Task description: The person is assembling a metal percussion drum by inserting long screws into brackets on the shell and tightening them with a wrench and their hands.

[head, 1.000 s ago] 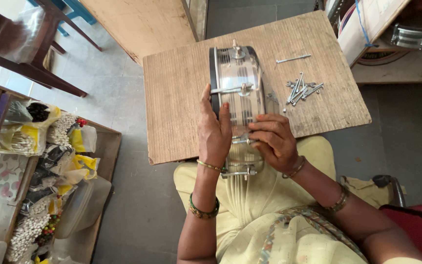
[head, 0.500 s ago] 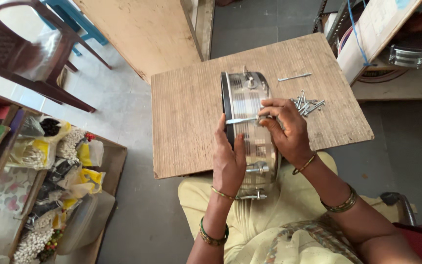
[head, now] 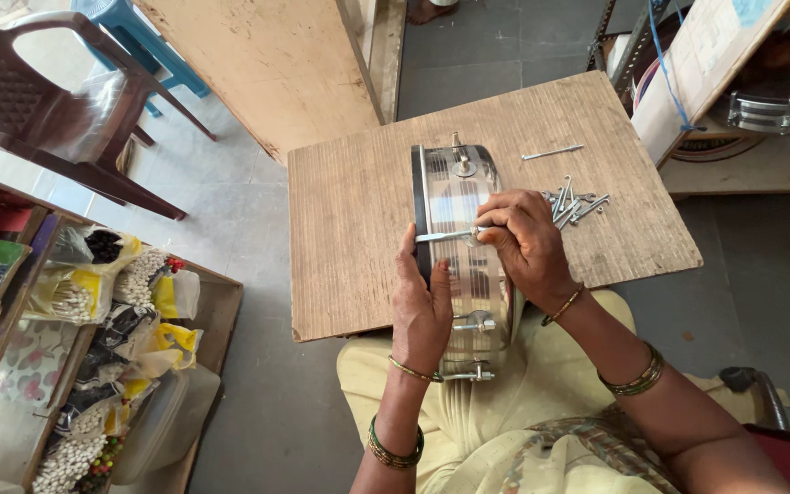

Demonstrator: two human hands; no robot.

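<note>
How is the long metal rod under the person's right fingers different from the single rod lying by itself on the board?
The rod across the drum is pinched at one end by the right hand and lies over the shiny drum shell; the lone rod lies flat on the wooden board, touched by nothing. The held one sits close to the person, the lone one near the far edge. Both are thin, silver and straight. The left hand steadies the drum.
</note>
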